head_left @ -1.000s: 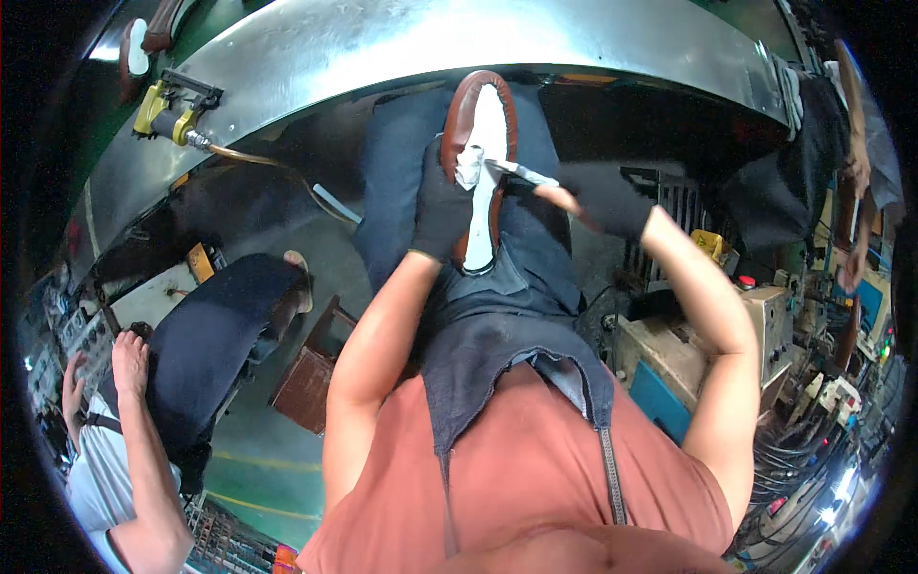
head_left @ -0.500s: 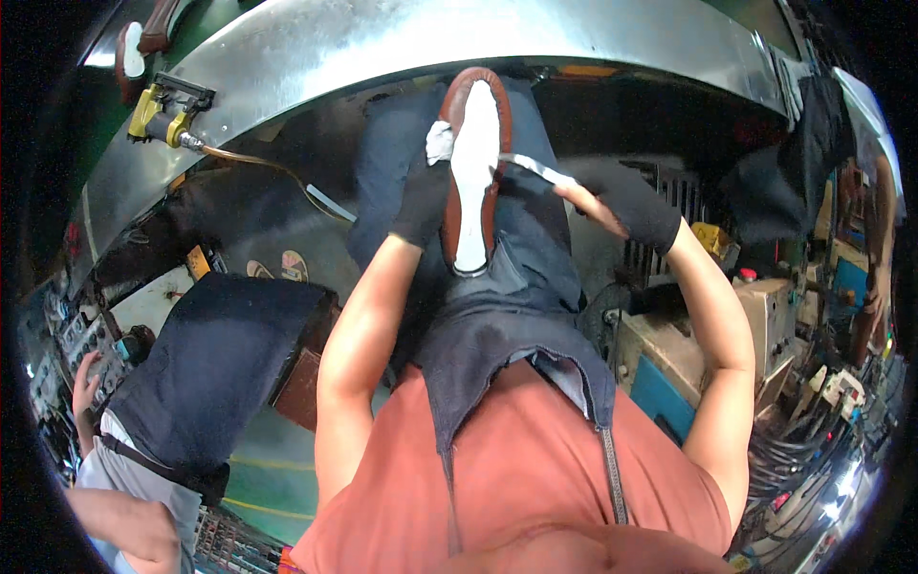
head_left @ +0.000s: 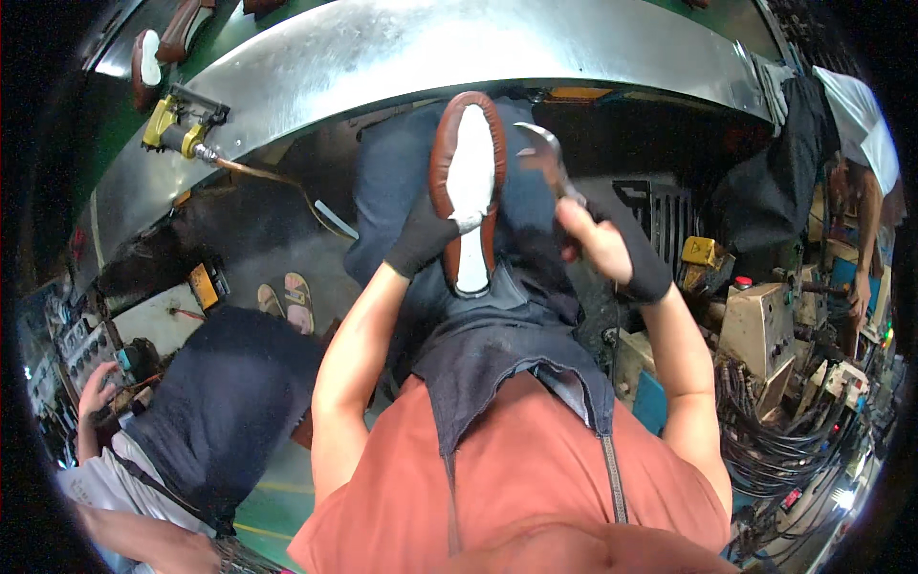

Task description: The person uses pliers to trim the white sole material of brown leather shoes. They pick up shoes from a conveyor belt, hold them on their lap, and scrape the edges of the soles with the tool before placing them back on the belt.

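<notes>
On my lap lies a brown leather shoe [head_left: 468,153], sole up, with a white insole-shaped piece down its middle and its toe toward the bench. My left hand [head_left: 427,236], in a black fingerless glove, is wrapped round the shoe's waist from the left. White-covered fingertips rest across the sole. To the right of the shoe, my gloved right hand [head_left: 612,246] is closed on a hammer-like tool [head_left: 552,153]. Its curved metal head is blurred and stands apart from the shoe.
A metal bench [head_left: 382,62] curves across the far side. On its left lies a yellow-and-black air stapler [head_left: 182,124] with a hose; more brown shoes [head_left: 145,72] sit beyond. A co-worker [head_left: 229,402] is at left. Machinery and cables [head_left: 775,411] crowd the right.
My left hand has slid from the shoe's forepart down to its waist. The tool in my right hand has lifted off the shoe's edge and turned upright. The shoe sits slightly lower in view.
</notes>
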Demonstrator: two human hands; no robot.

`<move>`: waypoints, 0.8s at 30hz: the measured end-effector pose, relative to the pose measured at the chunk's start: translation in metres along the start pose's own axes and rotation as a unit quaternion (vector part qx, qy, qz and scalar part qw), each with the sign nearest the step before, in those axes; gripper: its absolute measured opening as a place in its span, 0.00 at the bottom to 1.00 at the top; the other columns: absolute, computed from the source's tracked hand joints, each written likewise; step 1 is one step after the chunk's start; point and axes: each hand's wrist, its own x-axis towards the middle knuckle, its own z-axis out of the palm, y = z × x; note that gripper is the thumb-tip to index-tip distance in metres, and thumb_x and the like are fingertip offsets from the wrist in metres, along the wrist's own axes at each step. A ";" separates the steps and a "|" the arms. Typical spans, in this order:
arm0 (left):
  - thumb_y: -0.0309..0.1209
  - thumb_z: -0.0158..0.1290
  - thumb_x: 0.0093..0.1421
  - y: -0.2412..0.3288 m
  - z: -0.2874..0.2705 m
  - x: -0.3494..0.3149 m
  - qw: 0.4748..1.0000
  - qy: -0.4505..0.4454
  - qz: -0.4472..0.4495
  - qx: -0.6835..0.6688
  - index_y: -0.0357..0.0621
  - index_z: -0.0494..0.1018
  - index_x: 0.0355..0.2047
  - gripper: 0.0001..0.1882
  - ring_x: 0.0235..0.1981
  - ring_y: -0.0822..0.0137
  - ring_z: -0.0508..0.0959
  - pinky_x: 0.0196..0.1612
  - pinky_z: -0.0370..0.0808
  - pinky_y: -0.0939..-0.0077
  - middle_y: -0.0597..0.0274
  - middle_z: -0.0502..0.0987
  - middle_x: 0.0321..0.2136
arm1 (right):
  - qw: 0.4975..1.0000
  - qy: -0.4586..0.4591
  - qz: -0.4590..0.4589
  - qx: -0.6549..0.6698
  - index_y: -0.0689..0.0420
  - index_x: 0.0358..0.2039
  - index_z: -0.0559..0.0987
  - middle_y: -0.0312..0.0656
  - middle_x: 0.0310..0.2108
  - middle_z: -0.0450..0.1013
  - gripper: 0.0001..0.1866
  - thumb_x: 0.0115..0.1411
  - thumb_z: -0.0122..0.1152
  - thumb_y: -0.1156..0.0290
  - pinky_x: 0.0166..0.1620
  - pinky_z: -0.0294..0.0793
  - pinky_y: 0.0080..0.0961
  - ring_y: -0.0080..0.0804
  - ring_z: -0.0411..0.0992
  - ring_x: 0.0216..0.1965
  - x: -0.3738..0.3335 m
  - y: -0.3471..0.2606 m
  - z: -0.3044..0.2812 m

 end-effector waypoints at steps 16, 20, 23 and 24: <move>0.45 0.48 0.61 0.211 -0.071 0.219 0.974 0.014 0.188 -0.124 0.41 0.72 0.46 0.21 0.41 0.65 0.76 0.44 0.72 0.72 0.59 0.76 0.42 | 0.788 -0.329 -0.434 0.288 0.70 0.45 0.69 0.49 0.37 0.71 0.38 0.36 0.78 0.66 0.40 0.69 0.20 0.30 0.71 0.36 0.009 -0.073 0.001; 0.37 0.47 0.63 0.255 -0.084 0.262 0.961 0.089 0.260 -0.038 0.37 0.69 0.49 0.19 0.42 0.63 0.76 0.44 0.75 0.70 0.54 0.75 0.42 | 0.769 -0.369 -0.431 0.294 0.69 0.44 0.69 0.47 0.36 0.70 0.35 0.38 0.76 0.67 0.39 0.69 0.19 0.29 0.70 0.36 0.036 -0.094 -0.027; 0.48 0.53 0.57 0.234 -0.117 0.265 0.673 0.266 0.376 0.578 0.35 0.70 0.46 0.28 0.33 0.60 0.78 0.40 0.73 0.69 0.59 0.79 0.32 | 0.770 -0.363 -0.425 0.306 0.68 0.43 0.69 0.46 0.36 0.70 0.34 0.38 0.76 0.67 0.39 0.68 0.19 0.28 0.69 0.36 0.052 -0.093 -0.043; 0.51 0.57 0.51 0.229 -0.139 0.268 0.734 0.299 0.252 0.555 0.31 0.69 0.47 0.35 0.36 0.58 0.78 0.44 0.72 0.68 0.55 0.79 0.36 | 0.767 -0.371 -0.423 0.308 0.68 0.43 0.69 0.46 0.36 0.70 0.33 0.38 0.76 0.67 0.39 0.68 0.19 0.28 0.69 0.36 0.058 -0.096 -0.046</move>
